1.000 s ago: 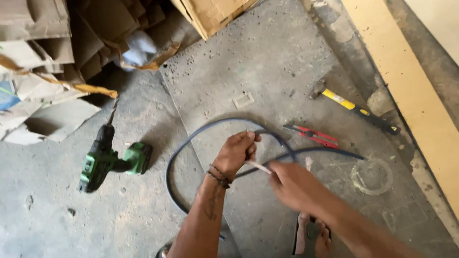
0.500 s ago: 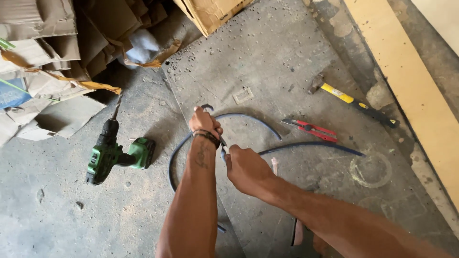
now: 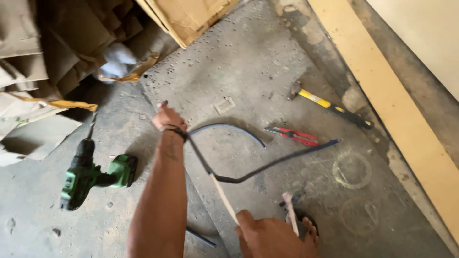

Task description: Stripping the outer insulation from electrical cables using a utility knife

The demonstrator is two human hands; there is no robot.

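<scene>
Hands pull dark blue cable (image 3: 248, 174) over concrete floor (image 3: 248, 71). Left hand (image 3: 167, 118) stretched forward, fingers closed on cable loop at wrist height. Right hand (image 3: 275, 236) low, fingers clamped on pale wire (image 3: 224, 197) running from cable. Green drill (image 3: 93, 174) left; red pliers (image 3: 292, 135), yellow-handled hammer (image 3: 330, 105) right.

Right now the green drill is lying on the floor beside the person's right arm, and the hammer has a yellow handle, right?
Not quite. The head view shows the green drill lying on the floor beside the person's left arm, not the right. The hammer does have a yellow handle.
</scene>
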